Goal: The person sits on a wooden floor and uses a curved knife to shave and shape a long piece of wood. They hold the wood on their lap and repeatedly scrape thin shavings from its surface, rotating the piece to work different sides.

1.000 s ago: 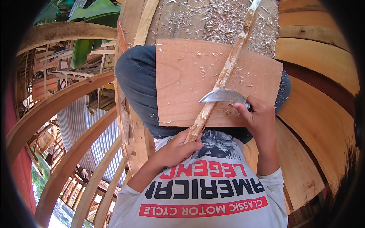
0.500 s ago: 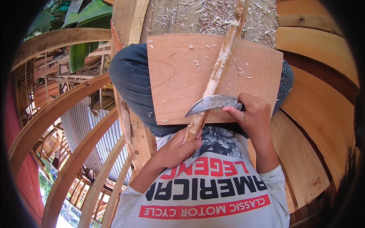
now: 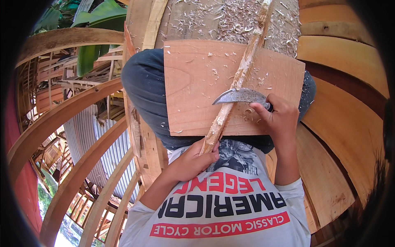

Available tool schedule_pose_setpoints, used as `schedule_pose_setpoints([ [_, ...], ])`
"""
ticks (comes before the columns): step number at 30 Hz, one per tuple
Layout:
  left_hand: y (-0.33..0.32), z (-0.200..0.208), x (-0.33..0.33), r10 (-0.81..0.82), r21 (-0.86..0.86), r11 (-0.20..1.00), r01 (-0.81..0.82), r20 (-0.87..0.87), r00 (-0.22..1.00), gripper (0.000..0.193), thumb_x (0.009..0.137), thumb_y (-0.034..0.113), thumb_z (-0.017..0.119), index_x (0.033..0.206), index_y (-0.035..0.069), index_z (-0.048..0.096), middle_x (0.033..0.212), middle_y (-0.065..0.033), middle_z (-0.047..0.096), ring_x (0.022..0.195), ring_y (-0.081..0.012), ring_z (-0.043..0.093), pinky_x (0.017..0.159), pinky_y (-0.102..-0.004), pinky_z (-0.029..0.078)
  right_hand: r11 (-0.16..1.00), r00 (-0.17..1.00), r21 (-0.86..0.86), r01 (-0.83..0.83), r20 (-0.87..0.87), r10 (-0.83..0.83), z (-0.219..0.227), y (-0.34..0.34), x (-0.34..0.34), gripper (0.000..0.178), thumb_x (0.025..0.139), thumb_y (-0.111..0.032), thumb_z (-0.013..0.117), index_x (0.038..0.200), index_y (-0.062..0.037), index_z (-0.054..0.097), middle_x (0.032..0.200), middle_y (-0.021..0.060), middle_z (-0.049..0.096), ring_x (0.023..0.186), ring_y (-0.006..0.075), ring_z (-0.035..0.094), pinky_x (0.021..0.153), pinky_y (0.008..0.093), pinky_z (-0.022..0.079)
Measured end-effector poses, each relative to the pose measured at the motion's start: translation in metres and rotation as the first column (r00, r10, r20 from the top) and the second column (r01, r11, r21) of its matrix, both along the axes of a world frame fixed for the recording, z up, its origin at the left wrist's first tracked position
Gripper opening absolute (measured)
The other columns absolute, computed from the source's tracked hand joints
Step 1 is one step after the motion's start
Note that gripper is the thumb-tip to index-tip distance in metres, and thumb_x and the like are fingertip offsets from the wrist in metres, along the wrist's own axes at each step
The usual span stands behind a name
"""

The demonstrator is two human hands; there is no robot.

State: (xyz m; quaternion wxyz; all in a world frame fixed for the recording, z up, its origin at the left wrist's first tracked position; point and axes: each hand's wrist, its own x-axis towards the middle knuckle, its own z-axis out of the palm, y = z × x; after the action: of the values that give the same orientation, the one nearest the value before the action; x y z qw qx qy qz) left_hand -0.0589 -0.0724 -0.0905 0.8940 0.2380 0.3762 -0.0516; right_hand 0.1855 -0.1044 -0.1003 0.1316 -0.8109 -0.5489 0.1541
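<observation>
Timber frame all round: curved beams (image 3: pixel 61 119) sweep down the left, broad planks (image 3: pixel 349 136) on the right, corrugated sheet (image 3: pixel 88 136) showing below through the gaps, green leaves (image 3: pixel 98 24) at top left. Person seated, dark trousers (image 3: pixel 144 90), pale printed shirt (image 3: pixel 230 206). One board (image 3: pixel 193 78), flat and reddish, lies across the lap as a working surface. One stick (image 3: pixel 242 72) lies on it, long axis running from near the belly up and slightly right to the top edge of view; its bark is partly stripped, pale wood showing along most of the length. Left hand (image 3: pixel 191 162) at the near, lower end of the stick, fingers wrapped round it, thumb uppermost, so the stick runs away from this hand. Right hand (image 3: pixel 279 119) to the right of the stick, about midway along the stretch on the board, fingers closed round the handle of one curved knife (image 3: pixel 240 96); handle itself mostly hidden in the fist. Blade points left, crossing the stick nearly square to its axis, edge resting on the wood. Right hand is the nearer to the uncut upper length; left holds only the butt. Shavings (image 3: pixel 230 20), too many to count, thick on the floor beyond the board, fewer scattered on the board near the blade.
</observation>
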Motion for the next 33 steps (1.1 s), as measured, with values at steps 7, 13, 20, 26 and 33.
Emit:
schedule_pose_setpoints([
  [7,0.012,0.005,-0.001,-0.019,-0.074,0.997,0.019,0.000,1.000,0.016,0.089,0.015,0.053,0.092,0.008,0.039,0.070,0.0034,0.041,0.051,-0.0024,0.037,0.042,-0.0188,0.030,0.987,0.966,-0.157,0.020,-0.250,-0.059,0.013,-0.002,0.002,0.053,0.078,-0.050,0.067,0.061,-0.0005,0.059,0.052,0.0179,0.052,0.048,0.0345,0.054,0.046,0.0394,0.040],
  [13,0.034,0.008,-0.004,-0.011,-0.047,0.999,0.013,0.034,0.999,0.029,0.083,0.021,0.062,0.093,0.008,0.038,0.079,0.0006,0.041,0.050,-0.0037,0.038,0.043,-0.0180,0.031,0.978,0.718,-0.205,0.026,-0.677,-0.161,0.018,-0.014,0.010,0.043,0.085,-0.038,0.064,0.072,0.0023,0.064,0.051,0.0147,0.048,0.045,0.0202,0.048,0.046,0.0336,0.038],
  [20,0.072,0.031,0.008,-0.139,0.283,0.952,0.118,0.054,0.989,0.035,0.078,0.021,0.065,0.098,0.005,0.040,0.085,-0.0018,0.041,0.063,-0.0071,0.042,0.054,-0.0204,0.036,0.940,0.265,-0.104,0.326,-0.944,-0.197,0.012,-0.003,0.017,0.035,0.091,-0.032,0.061,0.080,0.0018,0.061,0.058,-0.0054,0.043,0.053,0.0028,0.037,0.046,0.0233,0.030],
  [26,0.075,0.051,0.027,-0.209,0.719,0.625,0.304,-0.221,0.953,0.048,0.075,0.012,0.066,0.117,-0.001,0.047,0.096,-0.0076,0.054,0.094,-0.0168,0.051,0.084,-0.0303,0.040,0.788,0.117,0.186,0.587,-0.983,0.144,0.039,0.026,0.058,0.039,0.089,-0.041,0.061,0.084,-0.0047,0.048,0.080,0.0126,0.064,0.043,0.0021,0.042,0.038,0.0187,0.034],
  [33,0.068,0.058,0.032,0.013,0.851,0.010,0.524,-0.525,0.851,0.045,0.059,0.017,0.076,0.096,0.001,0.055,0.088,-0.0143,0.050,0.081,-0.0319,0.054,0.076,-0.0368,0.045,0.578,-0.016,0.177,0.797,-0.950,0.313,0.050,0.033,0.079,0.047,0.084,-0.034,0.066,0.108,0.0030,0.051,0.103,0.0245,0.064,0.041,0.0078,0.047,0.039,0.0208,0.042],
])
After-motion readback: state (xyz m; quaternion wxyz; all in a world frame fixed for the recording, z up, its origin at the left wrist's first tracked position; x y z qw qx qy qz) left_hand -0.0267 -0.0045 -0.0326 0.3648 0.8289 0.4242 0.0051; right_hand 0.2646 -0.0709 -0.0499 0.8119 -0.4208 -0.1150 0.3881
